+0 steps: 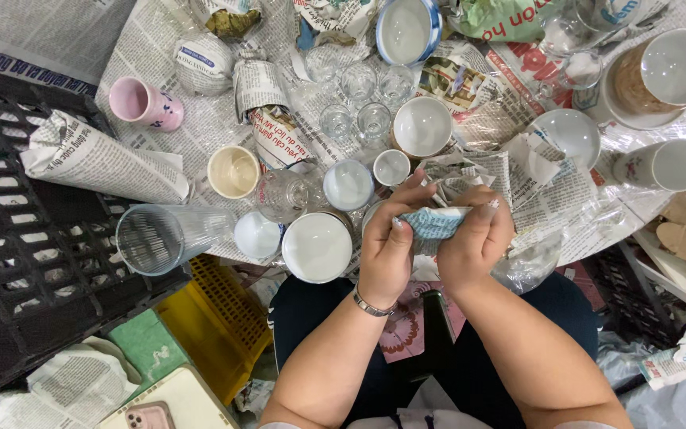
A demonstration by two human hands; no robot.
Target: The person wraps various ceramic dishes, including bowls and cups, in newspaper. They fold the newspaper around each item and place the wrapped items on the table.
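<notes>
From my remote station I log the largest item first: the black slatted plastic crate [25, 262] along the left edge, with a rolled newspaper bundle [101, 159] lying across its top. The newspaper-covered work surface [200, 119] beyond it carries crockery. A tall clear ribbed drinking glass [160, 237] lies on its side at the crate's corner. A white round ceramic bowl [317, 247] sits just left of the hands. A pink ceramic mug [144, 103] lies tipped over, well apart at upper left.

My left hand [388, 250] and right hand [476, 238] are both closed around a small item wrapped in blue-printed newspaper [434, 224], held between them above my lap. A silver wrist bangle [372, 306] circles the left wrist.
</notes>
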